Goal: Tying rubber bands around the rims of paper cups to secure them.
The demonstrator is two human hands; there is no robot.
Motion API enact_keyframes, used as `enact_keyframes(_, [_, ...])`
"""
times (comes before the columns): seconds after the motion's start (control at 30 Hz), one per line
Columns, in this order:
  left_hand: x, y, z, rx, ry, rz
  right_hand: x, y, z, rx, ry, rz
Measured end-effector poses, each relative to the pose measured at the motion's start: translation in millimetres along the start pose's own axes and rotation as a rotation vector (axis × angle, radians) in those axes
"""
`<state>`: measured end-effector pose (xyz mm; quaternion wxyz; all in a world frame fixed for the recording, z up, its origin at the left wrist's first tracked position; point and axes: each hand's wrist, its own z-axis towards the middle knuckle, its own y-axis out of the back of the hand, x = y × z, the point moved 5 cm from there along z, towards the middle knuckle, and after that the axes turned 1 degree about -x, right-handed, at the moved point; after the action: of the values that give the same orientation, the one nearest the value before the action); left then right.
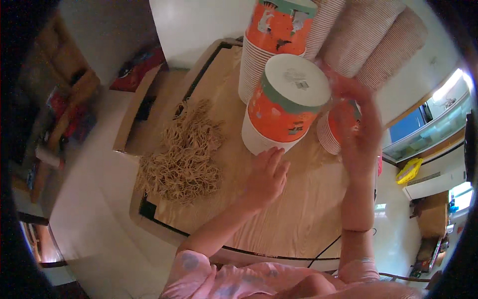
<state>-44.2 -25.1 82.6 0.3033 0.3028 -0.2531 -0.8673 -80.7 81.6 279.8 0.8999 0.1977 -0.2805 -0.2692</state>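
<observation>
An orange, green and white paper bucket (283,112) stands upside down on the table, its white base facing up. My left hand (269,177) is open, its fingers stretched out against the bucket's lower white part. To the right of the bucket, my right hand (356,114) is raised and smeared by motion. Whether it holds anything cannot be made out. Behind and partly hidden by that hand is a shorter stack of orange paper buckets (328,132). A loose heap of tan, curly strands (186,159) lies left of my left hand.
A tall stack of nested paper buckets (249,70) rises behind the front one. Long stacks of ribbed white paper containers (366,35) lean at the back right. An open cardboard box (149,112) stands beyond the wooden table's (294,219) left edge. A dark cord crosses the near edge.
</observation>
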Motion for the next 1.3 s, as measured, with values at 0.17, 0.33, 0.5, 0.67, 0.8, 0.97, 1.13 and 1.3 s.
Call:
enact_keyframes(0.17, [5,-10,-1,-0.077,0.002,0.052,-17,-41,-4,0.225,0.051,-0.247])
enact_keyframes(0.33, [12,-7,1,-0.106,0.006,0.081,-28,-50,-6,0.246,0.027,-0.204])
enact_keyframes(0.5, [5,-1,13,0.057,-0.037,0.179,-30,-42,5,0.262,0.013,-0.128])
enact_keyframes(0.67, [-2,11,15,0.085,-0.03,0.173,-6,13,33,-0.006,-0.032,-0.095])
enact_keyframes(0.8, [-2,1,7,0.045,0.042,0.039,6,81,29,-0.292,-0.132,0.002])
enact_keyframes(0.97, [-20,37,-16,-0.109,0.143,-0.263,-90,185,-88,-0.407,-0.461,0.585])
enact_keyframes(1.13, [-20,62,-61,-0.269,0.319,-0.384,-50,109,-191,-0.466,-0.747,1.108])
enact_keyframes(1.3, [-18,77,-88,-0.165,0.734,-0.813,-25,57,-299,-0.403,-1.042,1.335])
